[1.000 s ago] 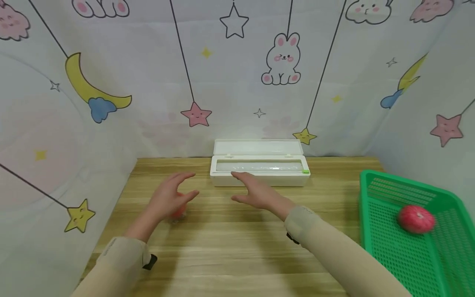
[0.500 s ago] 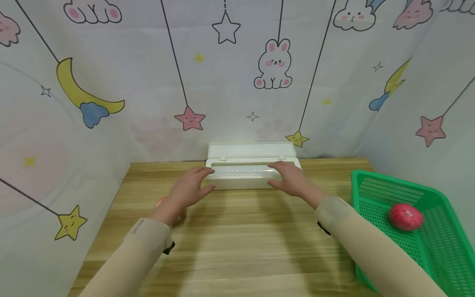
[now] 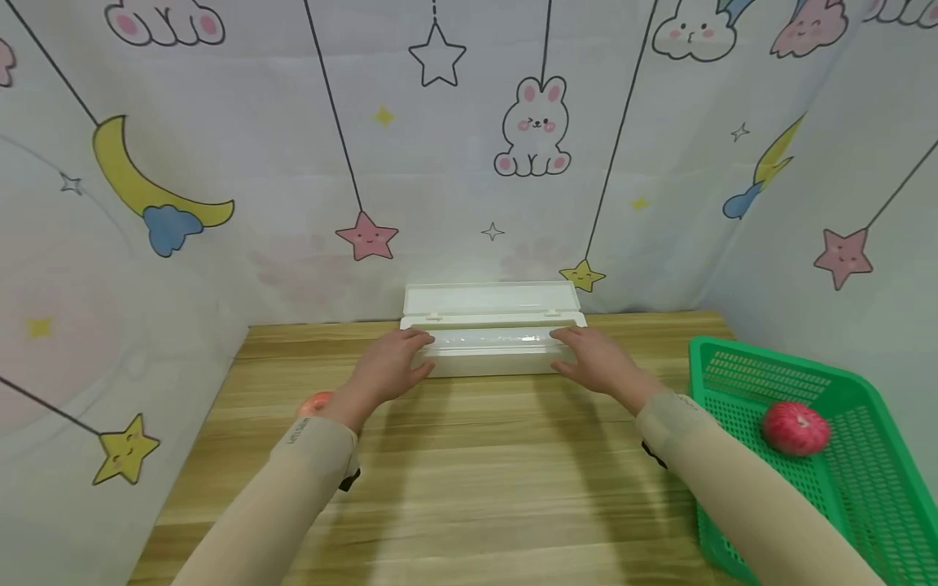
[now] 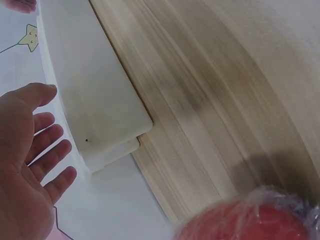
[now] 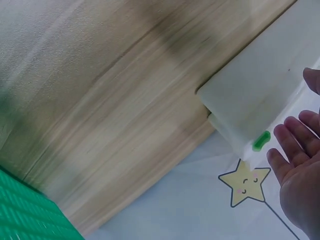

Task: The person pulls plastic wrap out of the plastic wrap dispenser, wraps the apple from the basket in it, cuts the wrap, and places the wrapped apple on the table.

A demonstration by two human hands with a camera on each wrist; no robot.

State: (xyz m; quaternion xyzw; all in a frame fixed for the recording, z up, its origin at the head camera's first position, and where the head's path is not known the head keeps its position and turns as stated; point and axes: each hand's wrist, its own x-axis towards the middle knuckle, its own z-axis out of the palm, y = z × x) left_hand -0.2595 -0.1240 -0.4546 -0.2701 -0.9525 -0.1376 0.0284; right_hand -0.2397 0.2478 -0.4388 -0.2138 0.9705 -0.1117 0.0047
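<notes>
A white cling film dispenser (image 3: 491, 365) lies against the back wall with its lid (image 3: 491, 298) raised. Clear film on a roll (image 3: 491, 338) shows inside. My left hand (image 3: 391, 368) is at the box's left end and my right hand (image 3: 602, 364) at its right end. Both have fingers spread apart from thumbs, holding nothing; whether they touch the box I cannot tell. A green film cutter slider (image 5: 261, 141) shows near my right fingers in the right wrist view. Behind my left wrist sits a red fruit in clear film (image 4: 245, 222), partly hidden in the head view.
A green plastic basket (image 3: 699, 370) stands at the right edge of the wooden table (image 3: 484, 488). Inside it lies a round red fruit (image 3: 795, 429), seemingly wrapped. A white patterned cloth (image 3: 440, 163) hangs at the back and on both sides.
Both hands have reached forward to the dispenser's ends, the right one also shifting rightward. The left hand has come away from beside the wrapped red fruit. The head view has shifted slightly.
</notes>
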